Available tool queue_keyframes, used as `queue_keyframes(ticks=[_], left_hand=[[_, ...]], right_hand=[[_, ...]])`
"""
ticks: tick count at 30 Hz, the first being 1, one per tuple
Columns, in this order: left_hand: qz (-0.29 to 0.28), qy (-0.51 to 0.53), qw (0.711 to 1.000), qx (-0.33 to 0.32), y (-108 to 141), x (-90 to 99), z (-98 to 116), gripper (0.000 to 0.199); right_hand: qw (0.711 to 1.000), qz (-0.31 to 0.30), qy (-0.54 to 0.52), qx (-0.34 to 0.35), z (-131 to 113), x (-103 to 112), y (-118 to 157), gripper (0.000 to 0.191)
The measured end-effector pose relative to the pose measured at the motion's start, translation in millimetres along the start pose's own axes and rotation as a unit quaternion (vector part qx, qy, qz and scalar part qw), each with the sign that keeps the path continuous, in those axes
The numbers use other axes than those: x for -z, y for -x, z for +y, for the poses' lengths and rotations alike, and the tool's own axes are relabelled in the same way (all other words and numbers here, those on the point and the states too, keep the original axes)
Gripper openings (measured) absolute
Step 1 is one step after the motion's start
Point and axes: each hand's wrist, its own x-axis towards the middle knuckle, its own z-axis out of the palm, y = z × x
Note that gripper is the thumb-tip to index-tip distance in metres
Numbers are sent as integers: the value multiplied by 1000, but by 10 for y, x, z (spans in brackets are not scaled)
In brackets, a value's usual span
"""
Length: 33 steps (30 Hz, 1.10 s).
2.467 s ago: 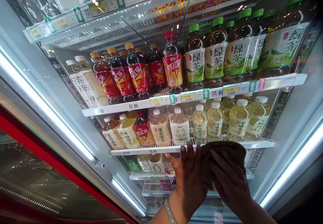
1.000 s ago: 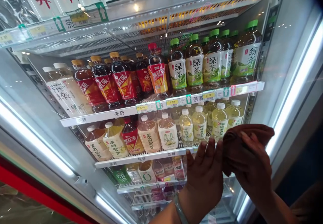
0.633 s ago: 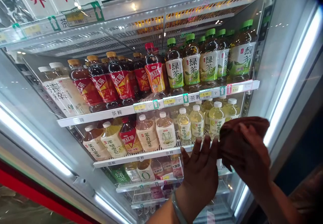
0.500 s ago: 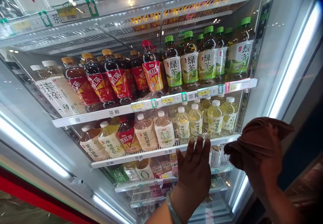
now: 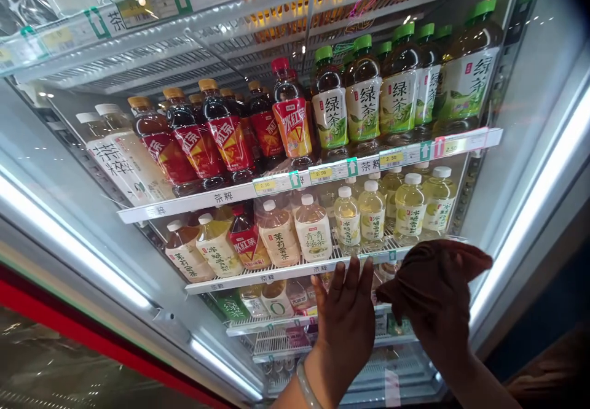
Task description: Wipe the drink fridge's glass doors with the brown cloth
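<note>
My left hand (image 5: 348,317), with a bangle (image 5: 306,384) on its wrist, is raised with fingers apart and holds nothing. Its fingertips are near the front edge of a middle shelf (image 5: 286,272). To its right, my right hand (image 5: 445,317) grips a bunched dark brown cloth (image 5: 428,274), which hides part of the fingers. Behind the hands, white-capped bottles of pale yellow drink (image 5: 410,209) stand on that shelf. One shelf up are green-capped bottles (image 5: 366,99) and a red-capped bottle (image 5: 292,120).
Orange-capped dark bottles (image 5: 228,132) and white-capped bottles (image 5: 124,157) fill the upper left. Price labels run along the upper shelf edge (image 5: 239,194). Lit cooler side walls flank the shelves, with a red strip (image 5: 92,335) at lower left. More shelves with drinks lie below.
My right hand with the cloth has moved left, closer to my left hand. My left hand sits slightly lower against the shelves. The view has shifted, and the shelves appear larger.
</note>
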Motion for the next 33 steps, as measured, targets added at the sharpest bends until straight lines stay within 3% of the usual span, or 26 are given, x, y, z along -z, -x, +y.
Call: queue_keyframes(ticks=[3,7,9,12,16,20,22,25,29,33], left_hand=[[-1,9,1000,-6,64,43,-77,60],[2,1,1000,12,58,157,-238,63],[-11,-16,999,28,68,219,-333,73],[-25,-40,998,51,145,280,-452,85],[-32,-58,996,55,285,335,-585,86],[-44,-79,995,45,343,457,-775,77],[-29,-85,995,51,354,525,-882,83],[6,-83,994,75,399,589,-1017,91],[15,-75,993,89,529,633,-1181,90],[3,-86,993,84,624,783,-1467,88]], right_hand=[[998,-21,-26,45,-326,-166,123,60],[991,-21,-46,123,-429,-219,-163,48],[992,-17,-33,123,-347,-176,-266,50],[996,0,-24,87,-344,-179,-152,60],[992,-42,-58,107,-709,-382,67,46],[980,-54,-101,166,-946,-511,-132,31],[980,-47,-88,171,-931,-507,-204,32],[987,-38,-65,141,-957,-534,-91,34],[980,-79,-97,157,-1305,-744,79,34],[967,-72,-133,203,-1617,-915,-152,37]])
